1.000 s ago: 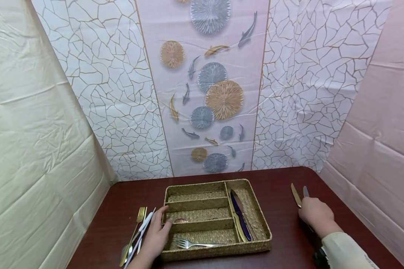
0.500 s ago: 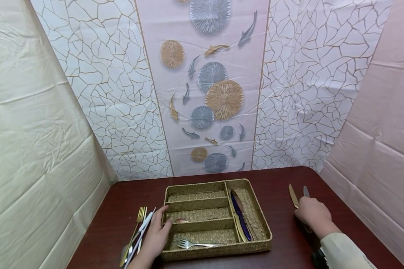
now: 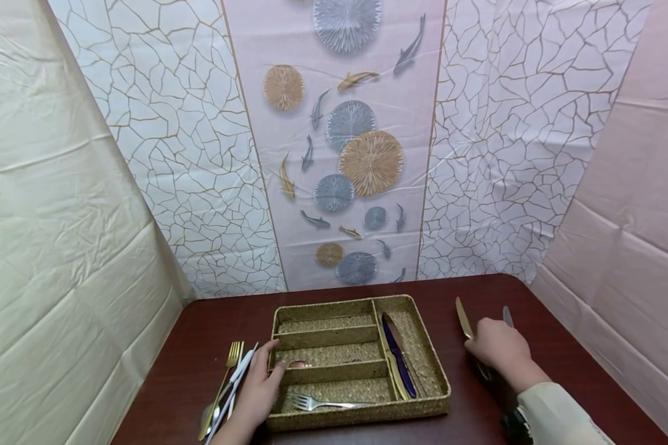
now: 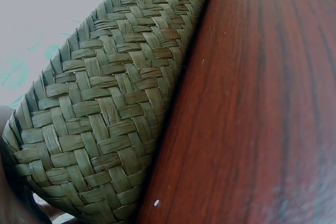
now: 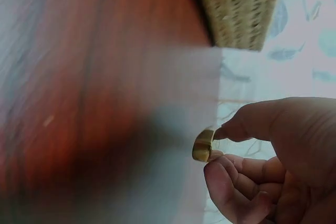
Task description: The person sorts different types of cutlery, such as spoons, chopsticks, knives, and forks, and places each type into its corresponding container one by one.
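My right hand [image 3: 501,349] pinches a gold table knife [image 3: 463,316] at the right of the table, its blade pointing away. In the right wrist view, its gold handle end [image 5: 203,145] shows between thumb and fingertips. A silver knife blade [image 3: 508,316] lies just beyond this hand, the rest hidden by it. My left hand [image 3: 258,386] holds the left edge of a woven cutlery tray [image 3: 358,421], thumb over the rim. In the tray's right compartment lie a dark-blue-handled knife [image 3: 399,358] and a gold-handled one [image 3: 399,377]. A silver fork [image 3: 312,403] lies in the front compartment.
Left of the tray, a gold fork [image 3: 232,358], white-handled cutlery [image 3: 239,368] and a spoon [image 3: 214,413] lie bunched beside my left hand. A small reddish item [image 3: 299,364] shows in the middle compartment. Patterned curtains [image 3: 356,185] hang behind the dark red table [image 3: 228,315].
My right hand has moved left toward the tray with the gold knife, away from the silver knife, more of whose blade now shows. My left hand has stayed on the tray.
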`<action>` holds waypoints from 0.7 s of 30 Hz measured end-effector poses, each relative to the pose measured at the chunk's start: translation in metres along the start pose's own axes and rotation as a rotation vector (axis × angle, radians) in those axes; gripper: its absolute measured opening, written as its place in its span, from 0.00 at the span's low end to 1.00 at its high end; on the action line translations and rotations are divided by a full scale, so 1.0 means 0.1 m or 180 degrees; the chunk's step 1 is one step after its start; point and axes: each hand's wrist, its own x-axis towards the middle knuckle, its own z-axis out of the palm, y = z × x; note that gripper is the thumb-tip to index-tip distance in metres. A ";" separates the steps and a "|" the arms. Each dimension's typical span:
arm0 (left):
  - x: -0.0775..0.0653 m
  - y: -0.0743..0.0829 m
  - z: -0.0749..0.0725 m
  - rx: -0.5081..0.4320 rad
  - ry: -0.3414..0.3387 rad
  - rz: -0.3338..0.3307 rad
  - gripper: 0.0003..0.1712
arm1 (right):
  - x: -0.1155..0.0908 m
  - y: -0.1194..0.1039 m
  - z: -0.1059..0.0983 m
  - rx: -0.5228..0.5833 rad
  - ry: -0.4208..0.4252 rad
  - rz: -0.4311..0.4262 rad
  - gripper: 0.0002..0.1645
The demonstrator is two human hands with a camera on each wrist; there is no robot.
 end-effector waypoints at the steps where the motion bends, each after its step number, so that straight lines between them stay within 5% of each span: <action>1: 0.00 0.00 0.00 0.0002 0.0000 -0.0001 0.31 | 0.00 -0.03 -0.01 0.0021 0.0018 -0.0011 0.21; 21: 0.01 0.00 -0.01 -0.0051 -0.0012 -0.0003 0.31 | -0.01 -0.47 -0.16 0.0036 0.0160 -0.0164 0.26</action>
